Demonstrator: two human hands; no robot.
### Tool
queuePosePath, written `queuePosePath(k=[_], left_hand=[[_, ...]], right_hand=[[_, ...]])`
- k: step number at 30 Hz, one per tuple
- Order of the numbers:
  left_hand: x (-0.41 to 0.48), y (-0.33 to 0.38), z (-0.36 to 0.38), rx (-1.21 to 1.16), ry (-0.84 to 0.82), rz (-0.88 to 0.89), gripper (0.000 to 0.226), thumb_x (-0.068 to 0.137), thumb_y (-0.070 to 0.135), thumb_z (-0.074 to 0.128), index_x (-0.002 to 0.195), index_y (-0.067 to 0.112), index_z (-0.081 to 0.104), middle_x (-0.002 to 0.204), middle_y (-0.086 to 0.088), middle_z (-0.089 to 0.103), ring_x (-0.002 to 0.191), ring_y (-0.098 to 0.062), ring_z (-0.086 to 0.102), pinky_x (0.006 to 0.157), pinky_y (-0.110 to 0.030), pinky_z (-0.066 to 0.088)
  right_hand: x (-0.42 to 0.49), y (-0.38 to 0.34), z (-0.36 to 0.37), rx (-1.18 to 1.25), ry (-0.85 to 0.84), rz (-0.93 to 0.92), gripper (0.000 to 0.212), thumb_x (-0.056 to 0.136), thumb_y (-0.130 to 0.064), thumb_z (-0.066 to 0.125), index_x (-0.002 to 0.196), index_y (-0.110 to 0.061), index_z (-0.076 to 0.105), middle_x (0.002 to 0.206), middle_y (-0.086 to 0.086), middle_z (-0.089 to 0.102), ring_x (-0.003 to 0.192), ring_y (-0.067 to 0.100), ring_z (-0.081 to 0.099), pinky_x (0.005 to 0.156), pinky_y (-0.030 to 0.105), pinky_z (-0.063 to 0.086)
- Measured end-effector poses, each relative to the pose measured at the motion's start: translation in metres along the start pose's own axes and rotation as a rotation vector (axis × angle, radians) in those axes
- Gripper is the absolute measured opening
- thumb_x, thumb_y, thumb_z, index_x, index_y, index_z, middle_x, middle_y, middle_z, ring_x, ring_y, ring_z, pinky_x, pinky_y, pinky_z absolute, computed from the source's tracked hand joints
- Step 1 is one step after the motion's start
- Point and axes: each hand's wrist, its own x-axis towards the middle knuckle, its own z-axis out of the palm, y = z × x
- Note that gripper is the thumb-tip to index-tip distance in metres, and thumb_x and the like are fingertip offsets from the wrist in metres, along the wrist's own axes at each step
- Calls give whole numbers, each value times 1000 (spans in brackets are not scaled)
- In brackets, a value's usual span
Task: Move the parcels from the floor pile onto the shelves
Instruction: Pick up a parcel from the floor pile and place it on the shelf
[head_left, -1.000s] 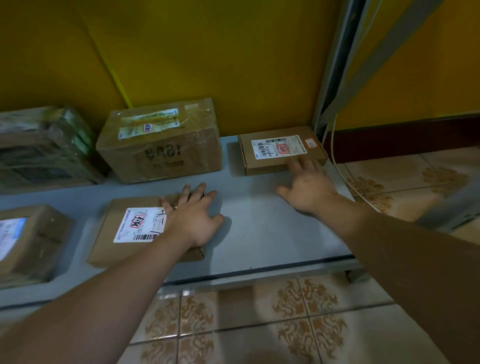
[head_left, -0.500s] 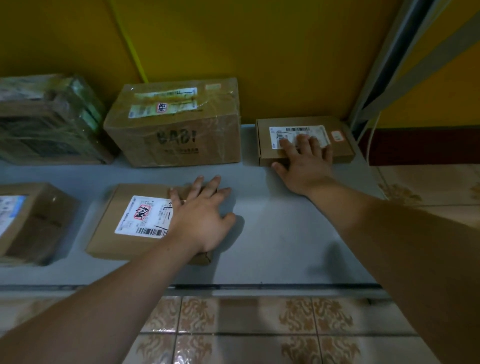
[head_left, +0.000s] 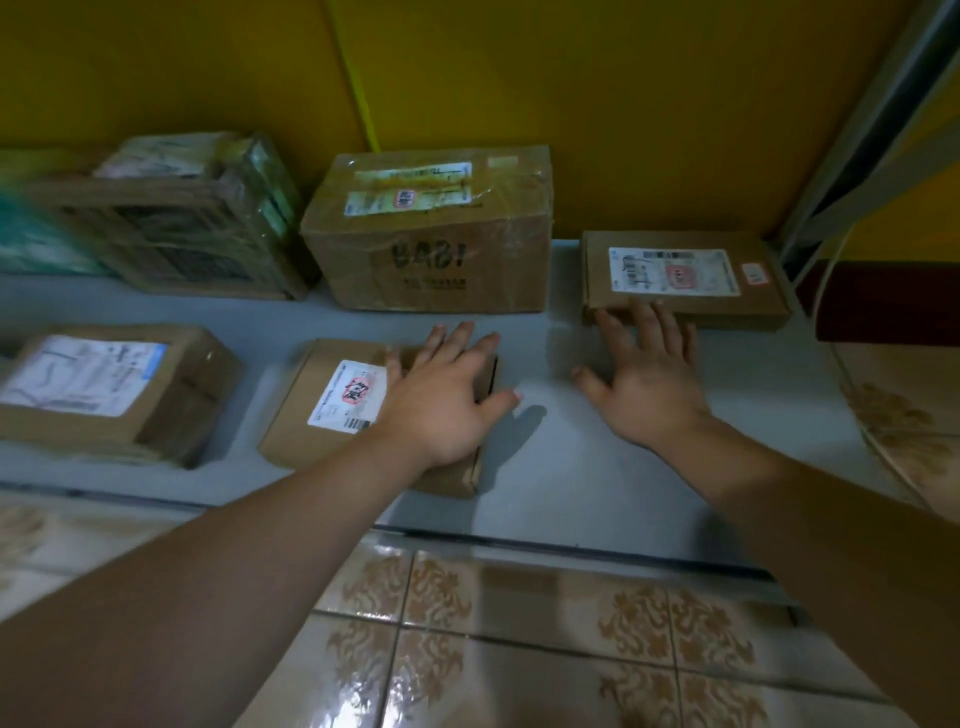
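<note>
Pressure from flat, released fingers (head_left: 460, 343) should be even, left hand (head_left: 441, 400) on the near parcel (head_left: 332, 410), right hand (head_left: 644, 384) at the edge of the far right parcel (head_left: 680, 275), to square both

The shelf (head_left: 571, 462) looked like smooth grey painted metal with a dull sheen. On its front edge a flat parcel (head_left: 306, 410) was matt brown cardboard under a white paper label (head_left: 347, 397); the small box (head_left: 597, 283) in the back right corner was the same. The big carton (head_left: 426, 260) along the back edge wore shiny clear tape (head_left: 519, 218). The floor tiles (head_left: 519, 649) were glossy ceramic, the wall (head_left: 571, 104) matt yellow.
</note>
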Motion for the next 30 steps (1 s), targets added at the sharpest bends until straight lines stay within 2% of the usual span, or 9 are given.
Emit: queuePosePath(k=[4,9,13,16,20,25,30], left_hand=[[-20,-49,-11,64,84,-168,71,89,67,42,151,39,22,162,9,7,149,-18,-1,117,-58,2],[-45,-86,-11,49,-54,-403,79,82,77,42,149,49,13,162,10,-4,148,-26,-9,114,-63,7],[-53,-78,-4,30,-35,-402,78,83,77,39,150,48,10,162,11,-8,148,-26,-8,113,-58,12],[-60,-74,3,12,-29,-399,79,82,79,36,150,48,10,161,12,-9,147,-27,-7,114,-58,14],[-70,-69,6,19,-71,-372,82,81,81,35,150,46,9,161,9,-8,146,-32,-3,114,-55,17],[-72,-70,3,87,-55,-287,83,80,83,32,151,44,10,161,7,-2,143,-35,4,111,-55,23],[-76,-82,7,41,-30,-274,82,82,80,34,151,44,10,162,9,-3,147,-28,-2,114,-54,18]], right_hand=[[-5,2,3,-18,-85,-8,77,89,-69,26,153,-27,22,161,9,17,150,30,9,119,49,12],[-12,-3,-1,-56,-125,-11,67,96,-61,29,153,-27,22,159,10,20,147,31,14,117,47,14],[-50,-16,4,-36,-159,28,65,96,-64,21,154,-34,14,163,6,10,149,30,7,118,48,10],[-69,-22,6,-21,-188,43,66,98,-62,18,157,-32,6,165,2,1,151,25,-3,121,45,0],[-87,-31,2,-15,-223,84,62,102,-55,14,158,-31,2,166,2,-6,152,23,-7,122,42,-5],[-110,-39,-2,-8,-254,83,62,102,-54,13,158,-29,0,166,2,-10,151,22,-11,122,42,-6],[-125,-58,-6,83,-259,152,68,99,-63,17,157,-32,1,166,2,-6,152,23,-9,122,45,-4]])
